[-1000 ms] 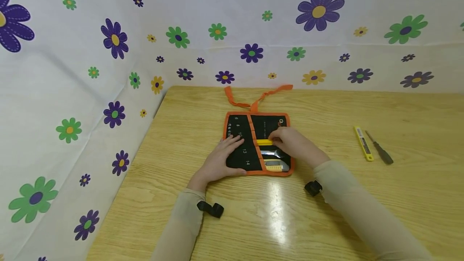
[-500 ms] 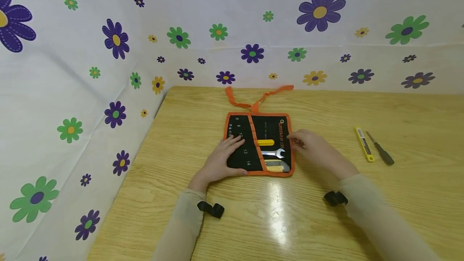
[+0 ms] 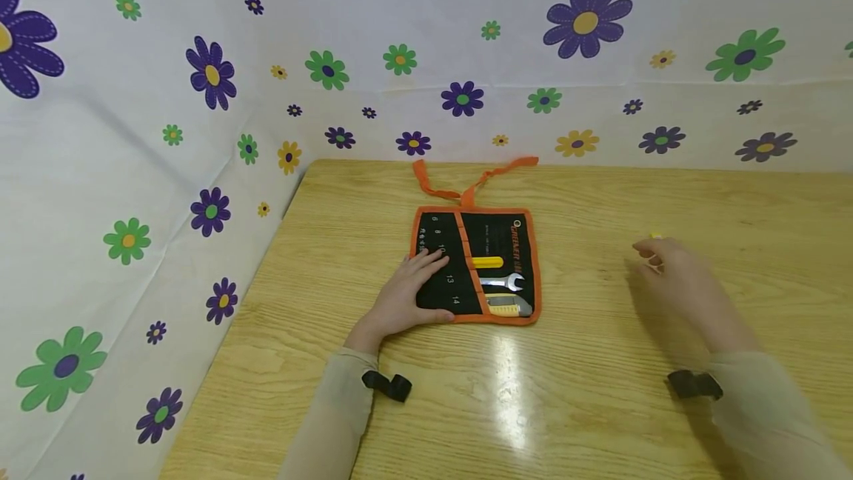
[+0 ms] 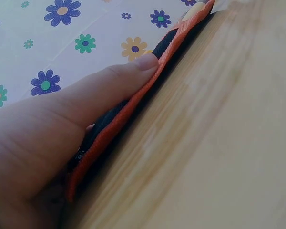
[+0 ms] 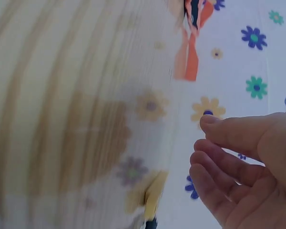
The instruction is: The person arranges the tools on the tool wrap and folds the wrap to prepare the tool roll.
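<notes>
A black tool pouch point(image 3: 436, 295) with orange trim lies on the table, its pockets marked with numbers. My left hand point(image 3: 403, 295) rests flat on its left part, fingers spread; in the left wrist view the thumb point(image 4: 119, 81) presses along its edge. Out of the pockets stick a yellow handle point(image 3: 489, 262), an open-end wrench point(image 3: 506, 282) and a utility knife point(image 3: 509, 306). My right hand point(image 3: 683, 280) hangs above the table at the right, fingers loosely bent and holding nothing. Below it, a flat yellow tool point(image 5: 155, 193) lies mostly hidden in the head view.
Orange ties point(image 3: 469, 195) stretch from the pouch toward the back edge. A flowered cloth point(image 3: 386, 13) hangs behind the wooden table point(image 3: 573, 406) and along its left side. A small dark end point(image 5: 151, 223) shows beside the yellow tool.
My right hand has left the yellow handle in the pouch and moved right, over the yellow tool and the dark-handled screwdriver, now covering them. My left hand has stayed on the pouch.
</notes>
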### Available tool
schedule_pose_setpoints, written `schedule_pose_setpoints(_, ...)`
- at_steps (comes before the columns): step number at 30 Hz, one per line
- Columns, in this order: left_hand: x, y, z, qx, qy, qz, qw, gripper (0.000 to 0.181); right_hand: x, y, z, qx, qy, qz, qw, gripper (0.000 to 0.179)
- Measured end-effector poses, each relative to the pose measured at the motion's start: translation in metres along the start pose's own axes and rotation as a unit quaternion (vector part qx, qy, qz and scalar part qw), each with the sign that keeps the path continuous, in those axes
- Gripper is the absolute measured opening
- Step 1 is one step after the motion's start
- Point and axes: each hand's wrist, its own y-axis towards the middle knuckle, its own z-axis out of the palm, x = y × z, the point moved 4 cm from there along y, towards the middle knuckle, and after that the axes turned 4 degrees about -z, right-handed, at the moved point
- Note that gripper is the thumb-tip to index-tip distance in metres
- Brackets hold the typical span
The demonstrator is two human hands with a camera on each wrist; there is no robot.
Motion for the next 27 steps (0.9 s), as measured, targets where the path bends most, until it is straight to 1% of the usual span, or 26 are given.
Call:
schedule_pose_setpoints(2,0.0,0.0,0.0,-0.001,0.001,0.0,1.0,0.095,-0.008,-0.005,-0.005,-0.016,-0.003,0.006,0.9999,0.035)
schedule_pose_setpoints(3,0.0,0.0,0.0,-0.002,0.002,0.001,1.0,0.095,-0.012,-0.007,-0.007,-0.017,-0.003,0.014,0.9998,0.036)
schedule_pose_setpoints(7,0.0,0.0,0.0,-0.004,0.002,0.002,1.0,0.095,-0.022,-0.013,-0.01,-0.002,-0.005,0.044,0.999,0.042)
schedule_pose_setpoints(11,0.0,0.0,0.0,-0.006,0.0,0.003,1.0,0.095,-0.028,-0.015,-0.011,0.016,-0.005,0.06,0.9981,0.047)
schedule_pose_setpoints(20,0.001,-0.001,0.0,-0.003,-0.001,0.0,1.0,0.094,-0.034,-0.016,-0.011,0.037,-0.016,0.073,0.9965,0.049)
schedule_pose_setpoints(27,0.001,0.0,0.0,0.003,-0.002,-0.005,1.0,0.093,-0.038,-0.013,-0.01,0.051,-0.033,0.069,0.9958,0.048)
